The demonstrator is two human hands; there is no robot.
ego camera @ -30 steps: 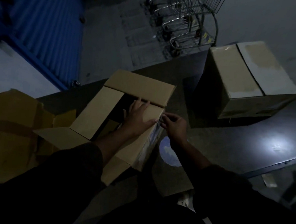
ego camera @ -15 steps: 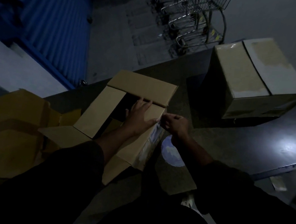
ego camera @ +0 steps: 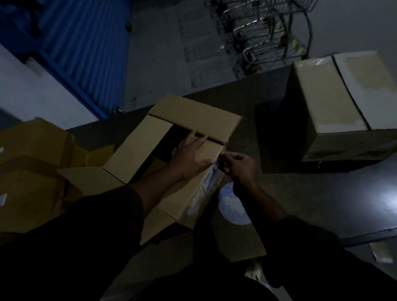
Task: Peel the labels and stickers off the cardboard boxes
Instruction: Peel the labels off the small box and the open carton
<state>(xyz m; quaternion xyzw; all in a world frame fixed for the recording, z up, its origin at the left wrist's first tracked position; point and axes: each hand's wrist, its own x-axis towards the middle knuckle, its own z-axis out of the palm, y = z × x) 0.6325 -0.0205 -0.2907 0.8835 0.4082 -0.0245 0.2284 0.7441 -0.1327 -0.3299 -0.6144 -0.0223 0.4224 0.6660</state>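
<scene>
While beneath both hands [ego camera: 193,156] (right [ego camera: 237,167] pinching): open box [ego camera: 195,117].

Your left hand [ego camera: 191,158] rests flat on the open box [ego camera: 176,153] in front of you, your right hand [ego camera: 237,166] pinches at that box's right top edge, a closed box [ego camera: 336,108] stands farther right, more boxes [ego camera: 22,173] sit left, and carts [ego camera: 267,26] stand behind.

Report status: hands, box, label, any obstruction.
Left hand flat on open box flap. Right hand pinching at label top edge. Nothing blocking.
</scene>
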